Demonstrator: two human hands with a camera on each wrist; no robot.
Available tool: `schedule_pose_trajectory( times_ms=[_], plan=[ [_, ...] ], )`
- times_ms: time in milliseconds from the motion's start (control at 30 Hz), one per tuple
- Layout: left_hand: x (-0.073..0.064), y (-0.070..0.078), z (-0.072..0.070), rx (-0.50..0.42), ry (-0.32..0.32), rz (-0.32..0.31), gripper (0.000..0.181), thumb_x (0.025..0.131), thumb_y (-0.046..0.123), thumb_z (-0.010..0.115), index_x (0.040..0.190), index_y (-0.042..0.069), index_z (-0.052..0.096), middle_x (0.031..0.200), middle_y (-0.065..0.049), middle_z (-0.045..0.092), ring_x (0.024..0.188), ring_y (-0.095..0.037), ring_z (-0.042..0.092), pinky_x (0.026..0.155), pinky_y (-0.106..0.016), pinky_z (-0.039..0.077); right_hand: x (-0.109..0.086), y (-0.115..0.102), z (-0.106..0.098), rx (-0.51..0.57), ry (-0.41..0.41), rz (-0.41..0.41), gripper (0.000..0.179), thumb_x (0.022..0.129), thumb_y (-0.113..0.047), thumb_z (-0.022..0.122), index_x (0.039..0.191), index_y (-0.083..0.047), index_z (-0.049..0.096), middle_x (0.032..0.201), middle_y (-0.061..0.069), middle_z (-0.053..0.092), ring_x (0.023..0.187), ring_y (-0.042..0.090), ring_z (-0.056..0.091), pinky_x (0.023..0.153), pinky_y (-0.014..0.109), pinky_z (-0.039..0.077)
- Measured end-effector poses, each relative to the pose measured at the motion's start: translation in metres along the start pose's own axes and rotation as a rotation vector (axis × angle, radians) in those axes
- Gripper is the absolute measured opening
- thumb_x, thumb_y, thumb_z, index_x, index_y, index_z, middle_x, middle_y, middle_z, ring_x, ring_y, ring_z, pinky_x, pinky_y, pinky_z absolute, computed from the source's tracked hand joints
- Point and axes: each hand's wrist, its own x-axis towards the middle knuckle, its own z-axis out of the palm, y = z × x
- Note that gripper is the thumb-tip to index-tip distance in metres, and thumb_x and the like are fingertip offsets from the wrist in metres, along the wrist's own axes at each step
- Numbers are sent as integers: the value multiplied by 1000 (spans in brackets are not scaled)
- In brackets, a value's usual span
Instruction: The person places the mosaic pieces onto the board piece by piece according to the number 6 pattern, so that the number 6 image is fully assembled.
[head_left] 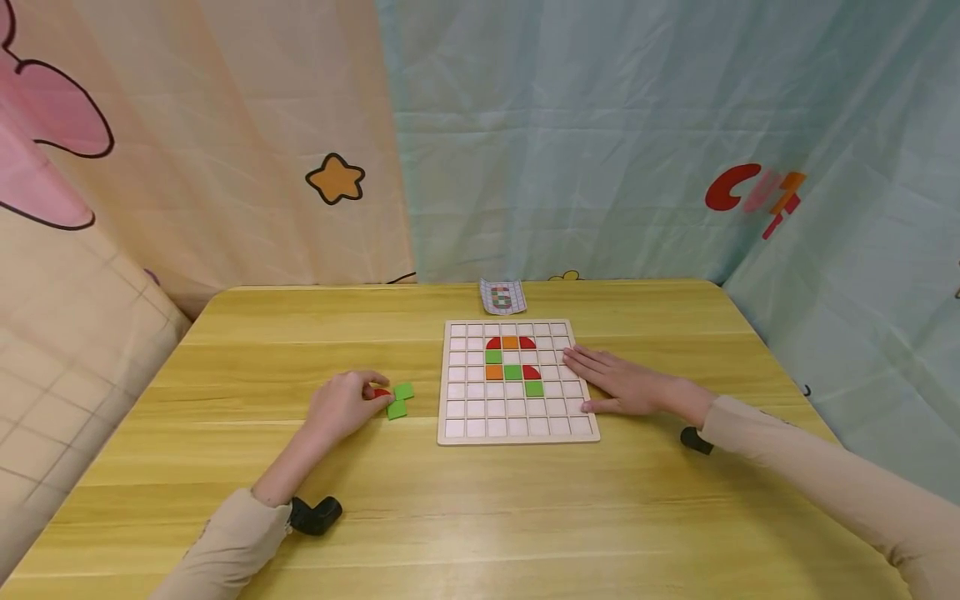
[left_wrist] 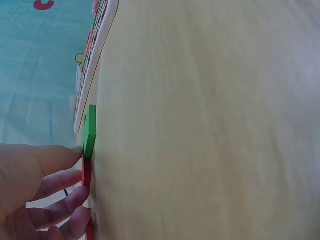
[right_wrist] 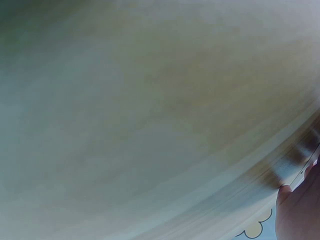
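My left hand is low over the table, left of the board. Its thumb and fingers pinch a red rounded tile. Touching or close beside that tile lie two green square tiles. In the left wrist view, a second red piece shows under the lower fingers. A wooden grid board lies flat in the middle, with red quarter-round, orange square and green square tiles set in a curved figure. My right hand rests with straight fingers on the board's right edge, thumb spread toward the front.
Behind the board, a small paper card printed with a coloured grid figure stands near the table's back edge. Patterned curtains hang behind and at the sides. A black strap-mounted device is on the left wrist, another on the right.
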Motion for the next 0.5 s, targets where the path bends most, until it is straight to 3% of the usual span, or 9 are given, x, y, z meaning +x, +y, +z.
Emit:
schedule_pose_trajectory(
  times_ms=[300,500],
  plan=[
    [3,-1,1,11,0,2,20,87,22,70,103,11,74,87,-5,72,73,-17,63,49,-27,38,0,0,0,1,-2,-4,81,97,-56,42,156,-12,7,164,5,3,150,28,4,118,50,16],
    [8,1,2,-10,11,9,19,88,14,68,106,9,74,91,-9,73,63,-15,54,47,-27,33,0,-1,-1,13,-16,6,82,96,-57,41,156,-14,5,164,4,1,151,26,2,119,49,14]
  ],
)
